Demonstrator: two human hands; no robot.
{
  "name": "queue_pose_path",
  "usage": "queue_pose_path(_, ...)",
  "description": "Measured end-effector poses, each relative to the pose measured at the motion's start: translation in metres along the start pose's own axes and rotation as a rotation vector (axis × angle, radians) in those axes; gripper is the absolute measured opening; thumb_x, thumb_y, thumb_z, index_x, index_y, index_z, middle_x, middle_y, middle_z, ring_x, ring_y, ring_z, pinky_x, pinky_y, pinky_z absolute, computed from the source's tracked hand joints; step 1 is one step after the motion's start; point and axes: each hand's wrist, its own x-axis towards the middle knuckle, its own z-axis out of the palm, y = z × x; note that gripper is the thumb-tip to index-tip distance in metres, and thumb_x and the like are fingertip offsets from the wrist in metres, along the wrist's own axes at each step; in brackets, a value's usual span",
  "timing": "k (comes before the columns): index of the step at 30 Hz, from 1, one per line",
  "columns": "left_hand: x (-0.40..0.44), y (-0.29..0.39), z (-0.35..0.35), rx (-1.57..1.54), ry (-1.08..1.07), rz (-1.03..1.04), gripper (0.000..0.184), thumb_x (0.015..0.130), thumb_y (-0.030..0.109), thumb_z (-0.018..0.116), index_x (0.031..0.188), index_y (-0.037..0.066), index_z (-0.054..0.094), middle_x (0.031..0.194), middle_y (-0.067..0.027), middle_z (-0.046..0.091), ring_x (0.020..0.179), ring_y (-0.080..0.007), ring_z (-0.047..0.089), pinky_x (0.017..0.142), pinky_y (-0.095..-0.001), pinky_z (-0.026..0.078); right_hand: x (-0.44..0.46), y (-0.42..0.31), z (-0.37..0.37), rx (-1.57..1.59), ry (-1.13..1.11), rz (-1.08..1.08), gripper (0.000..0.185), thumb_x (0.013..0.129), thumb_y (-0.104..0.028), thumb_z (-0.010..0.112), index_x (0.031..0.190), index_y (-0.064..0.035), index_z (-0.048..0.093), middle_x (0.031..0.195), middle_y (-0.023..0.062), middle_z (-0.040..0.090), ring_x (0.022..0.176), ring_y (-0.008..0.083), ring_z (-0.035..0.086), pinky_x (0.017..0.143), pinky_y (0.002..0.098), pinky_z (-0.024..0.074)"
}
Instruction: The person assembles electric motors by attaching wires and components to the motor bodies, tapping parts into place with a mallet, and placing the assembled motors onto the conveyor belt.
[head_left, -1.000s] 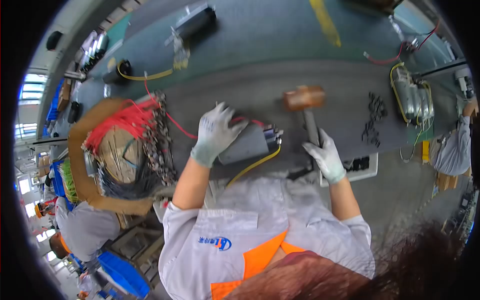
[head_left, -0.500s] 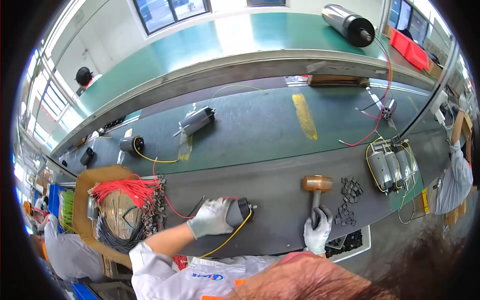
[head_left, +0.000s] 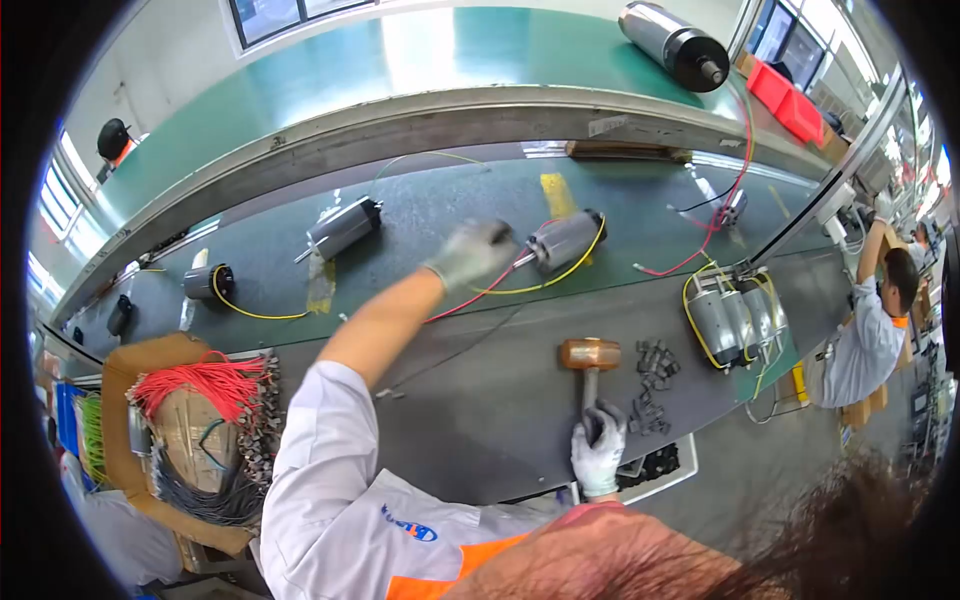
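Observation:
My left hand (head_left: 472, 256), in a pale glove, is over the green conveyor and blurred by motion. Just right of it lies a grey cylindrical motor (head_left: 566, 243) with a yellow wire and a red wire. The glove seems apart from the motor's body; its fingers are too smeared to read. At the front of the dark worktop, my gloved right hand (head_left: 598, 455) is closed around the handle of a mallet (head_left: 591, 354) with a copper-coloured head. Small black clips (head_left: 655, 375) lie scattered to the right of the mallet.
A cardboard box (head_left: 122, 430) of red and black wires stands at left. More motors (head_left: 345, 228) lie along the conveyor (head_left: 440, 210), and several stand grouped (head_left: 713, 325) at right. A large cylinder (head_left: 675, 45) rests on the upper shelf. A co-worker (head_left: 865, 335) is at far right.
My left hand has carried the motor from the worktop up and away onto the conveyor, and its grip has come off the body. My right hand remains on the mallet. The whole view has shifted.

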Motion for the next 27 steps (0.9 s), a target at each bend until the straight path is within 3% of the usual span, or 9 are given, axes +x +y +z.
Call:
queue_pose_path(2,0.002,-0.098,-0.036,0.576,0.047,-0.177,0.052,0.094,0.042,0.062,0.134,0.009,0.061,0.135,-0.0253,0.062,0.122,-0.0409,0.062,0.102,-0.0497,0.05,-0.004,-0.006,0.01,0.02,-0.011,0.02,0.033,0.079,-0.001,0.07,0.112,-0.0014,0.066,0.124,0.0218,0.058,0.113,0.0398,0.06,0.1,0.0457,0.0497)
queue_pose_path(3,-0.006,-0.151,-0.06,0.911,0.326,-0.179,0.065,0.087,0.058,0.065,0.13,0.008,0.063,0.119,-0.0208,0.068,0.11,-0.0384,0.067,0.094,-0.0488,0.052,-0.002,-0.006,0.009,0.025,-0.002,0.026,0.033,0.08,-0.001,0.07,0.112,-0.0014,0.066,0.125,0.0218,0.058,0.114,0.04,0.06,0.101,0.0461,0.0493)
queue_pose_path(5,-0.058,-0.172,-0.13,0.663,0.31,-0.476,0.069,0.082,0.053,0.07,0.13,0.005,0.06,0.12,-0.0209,0.067,0.114,-0.0408,0.065,0.1,-0.0482,0.049,-0.004,0.003,0.009,0.017,0.012,0.022,0.033,0.081,0.0,0.069,0.114,-0.0012,0.065,0.125,0.0214,0.059,0.116,0.0395,0.059,0.103,0.0458,0.0482)
queue_pose_path(7,-0.09,-0.221,-0.137,0.807,0.284,-0.425,0.07,0.077,0.045,0.075,0.132,0.004,0.06,0.121,-0.0202,0.066,0.119,-0.0405,0.064,0.104,-0.0478,0.047,0.003,0.012,0.016,-0.077,0.026,0.004,0.031,0.084,0.002,0.067,0.114,-0.0009,0.065,0.125,0.0209,0.059,0.117,0.0383,0.059,0.103,0.0445,0.0478)
queue_pose_path(9,-0.09,-0.162,-0.147,0.778,0.051,-0.489,0.066,0.076,0.035,0.075,0.134,0.007,0.06,0.123,-0.0195,0.067,0.122,-0.0378,0.064,0.106,-0.0479,0.046,-0.013,-0.003,0.004,-0.096,-0.049,0.077,0.028,0.085,0.003,0.066,0.113,-0.0005,0.066,0.125,0.0206,0.059,0.118,0.0372,0.059,0.103,0.0438,0.048)
queue_pose_path(16,-0.064,-0.102,-0.113,0.826,-0.122,-0.492,0.064,0.072,0.036,0.08,0.126,0.007,0.062,0.128,-0.0195,0.065,0.121,-0.0368,0.065,0.105,-0.047,0.049,0.01,0.0,0.006,-0.013,-0.002,0.09,0.026,0.086,0.0,0.069,0.111,-0.0009,0.067,0.124,0.0191,0.06,0.117,0.0365,0.059,0.102,0.044,0.0485)
queue_pose_path(19,-0.083,-0.089,-0.104,0.591,-0.164,-0.596,0.081,0.069,0.042,0.084,0.136,0.006,0.057,0.137,-0.0217,0.06,0.122,-0.0375,0.064,0.106,-0.0459,0.049,0.01,0.005,0.005,-0.013,-0.002,0.051,0.026,0.085,0.0,0.069,0.111,-0.0021,0.067,0.124,0.019,0.059,0.115,0.0361,0.06,0.101,0.0438,0.0493)
queue_pose_path(23,-0.146,-0.051,-0.076,0.449,-0.104,-0.401,0.102,0.066,0.047,0.085,0.148,0.001,0.044,0.144,-0.0244,0.055,0.132,-0.0394,0.056,0.114,-0.0427,0.044,0.003,0.007,0.009,0.018,0.0,0.067,0.028,0.083,-0.002,0.071,0.111,-0.0024,0.067,0.125,0.0191,0.059,0.117,0.0374,0.059,0.102,0.0474,0.0485)
queue_pose_path(27,-0.205,0.028,-0.062,0.196,-0.308,-0.239,0.098,0.065,0.041,0.083,0.147,0.0,0.048,0.138,-0.0234,0.06,0.13,-0.0403,0.057,0.112,-0.0419,0.045,-0.013,-0.004,0.009,-0.196,-0.066,-0.286,0.032,0.081,-0.005,0.072,0.113,-0.0027,0.068,0.13,0.0191,0.058,0.122,0.0392,0.057,0.106,0.0519,0.0462)
